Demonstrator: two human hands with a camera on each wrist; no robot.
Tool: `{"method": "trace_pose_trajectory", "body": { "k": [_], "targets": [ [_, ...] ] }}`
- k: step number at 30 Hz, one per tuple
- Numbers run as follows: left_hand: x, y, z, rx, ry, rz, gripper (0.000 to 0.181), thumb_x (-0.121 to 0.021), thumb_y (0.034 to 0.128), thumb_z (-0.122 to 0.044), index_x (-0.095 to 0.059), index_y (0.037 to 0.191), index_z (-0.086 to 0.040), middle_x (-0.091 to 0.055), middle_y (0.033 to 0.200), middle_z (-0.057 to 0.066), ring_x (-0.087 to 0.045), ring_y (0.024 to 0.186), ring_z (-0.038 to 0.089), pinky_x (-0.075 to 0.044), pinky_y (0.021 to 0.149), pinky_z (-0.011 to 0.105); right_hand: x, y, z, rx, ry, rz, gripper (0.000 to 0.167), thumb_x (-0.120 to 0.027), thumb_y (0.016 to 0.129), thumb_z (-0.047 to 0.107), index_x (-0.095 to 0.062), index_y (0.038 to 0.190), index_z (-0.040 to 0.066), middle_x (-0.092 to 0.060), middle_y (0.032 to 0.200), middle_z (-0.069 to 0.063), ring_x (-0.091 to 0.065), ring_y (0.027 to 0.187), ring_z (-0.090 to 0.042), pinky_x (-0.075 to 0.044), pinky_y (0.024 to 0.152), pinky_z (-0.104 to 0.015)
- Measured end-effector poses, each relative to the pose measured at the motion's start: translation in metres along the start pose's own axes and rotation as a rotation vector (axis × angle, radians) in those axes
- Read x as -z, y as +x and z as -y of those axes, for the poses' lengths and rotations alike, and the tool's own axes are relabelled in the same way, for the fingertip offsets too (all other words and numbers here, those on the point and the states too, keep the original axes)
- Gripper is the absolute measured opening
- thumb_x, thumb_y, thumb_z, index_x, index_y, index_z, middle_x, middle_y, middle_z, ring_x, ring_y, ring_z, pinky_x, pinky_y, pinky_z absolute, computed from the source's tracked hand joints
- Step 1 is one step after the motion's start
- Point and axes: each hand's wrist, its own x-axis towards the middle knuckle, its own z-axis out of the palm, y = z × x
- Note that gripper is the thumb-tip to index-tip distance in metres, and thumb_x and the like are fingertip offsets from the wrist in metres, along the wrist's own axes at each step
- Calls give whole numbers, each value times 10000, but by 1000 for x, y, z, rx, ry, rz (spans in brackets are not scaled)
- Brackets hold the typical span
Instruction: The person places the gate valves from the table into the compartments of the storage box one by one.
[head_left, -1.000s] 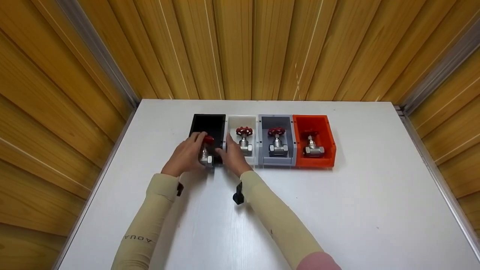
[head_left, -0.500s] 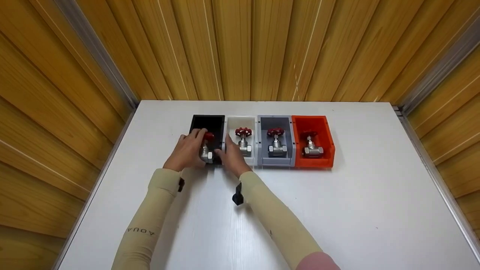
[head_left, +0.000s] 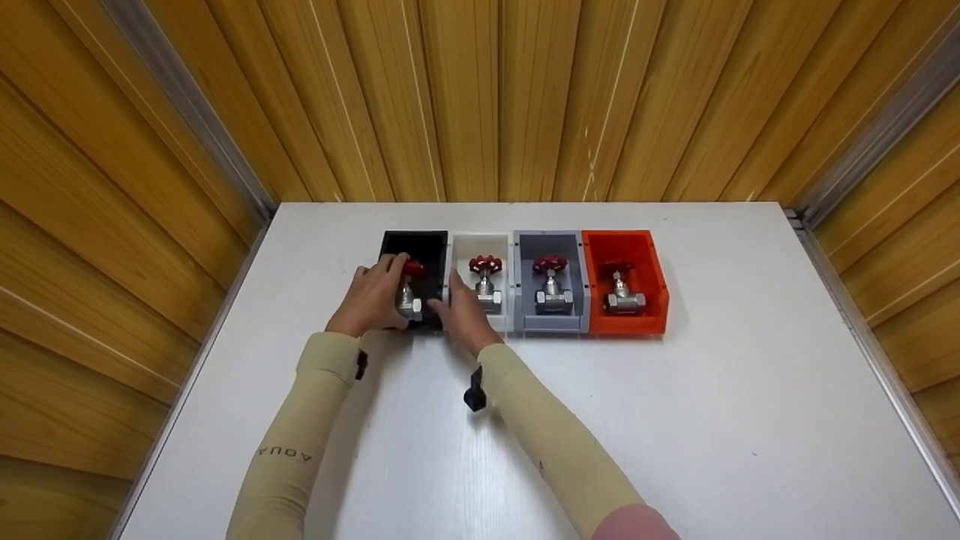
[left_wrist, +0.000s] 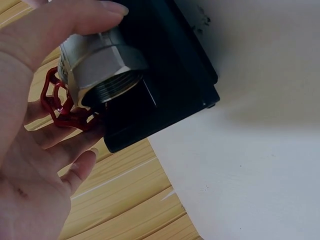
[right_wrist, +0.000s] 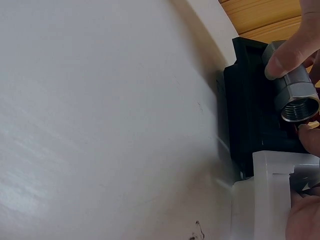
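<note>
My left hand point(head_left: 369, 298) grips a metal gate valve point(head_left: 409, 306) with a red handwheel point(head_left: 412, 268), inside the front of the black bin point(head_left: 415, 240). In the left wrist view, the thumb lies on the valve's body point(left_wrist: 97, 70) and the fingers are behind the red wheel point(left_wrist: 60, 107). A threaded end of the valve point(right_wrist: 300, 102) faces the right wrist camera. My right hand point(head_left: 466, 313) straddles the walls between the black bin and the white bin point(head_left: 480, 241), thumb on the black side, fingers on the white side. Its fingertips are partly hidden.
Similar red-wheeled valves stand in the white bin, the grey bin point(head_left: 547, 324) and the orange bin point(head_left: 628, 324), one valve point(head_left: 553, 296) in the grey one. The bins sit side by side on a white table point(head_left: 712, 405). Wood-patterned walls point(head_left: 480, 97) enclose the back and sides.
The left hand has shifted the valve slightly back and left, from the black bin's front edge further into the bin. The right hand keeps its place at the bin walls.
</note>
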Motion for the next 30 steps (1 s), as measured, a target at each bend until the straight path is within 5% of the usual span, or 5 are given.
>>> {"method": "trace_pose_trajectory", "body": {
  "k": [8, 17, 30],
  "targets": [
    [0, 4, 2, -12, 21, -27, 1094, -904, 590, -240, -296, 1482, -64, -425, 1430, 187, -558, 1196, 341, -380, 955, 476, 0, -2, 0, 26, 0, -4, 792, -581, 967, 280, -105, 1542, 16, -194, 1603, -137, -212, 1480, -237, -208, 1209, -361],
    [-1, 12, 5, 14, -8, -9, 1105, -903, 586, -235, -282, 1487, -82, -421, 1430, 177, -542, 1207, 345, -322, 1087, 548, 1, -2, 1, 9, 11, -2, 794, -571, 970, 301, -94, 1548, 40, -171, 1613, -112, -188, 1488, -235, -181, 1216, -368],
    [0, 19, 5, 19, 10, -4, 1109, -907, 588, -230, -285, 1493, -71, -418, 1438, 200, -532, 1228, 361, -324, 1098, 588, 1, -3, 2, 10, -29, 12, 785, -532, 988, 324, -67, 1548, 31, -173, 1612, -123, -185, 1488, -230, -178, 1218, -362]
  ]
}}
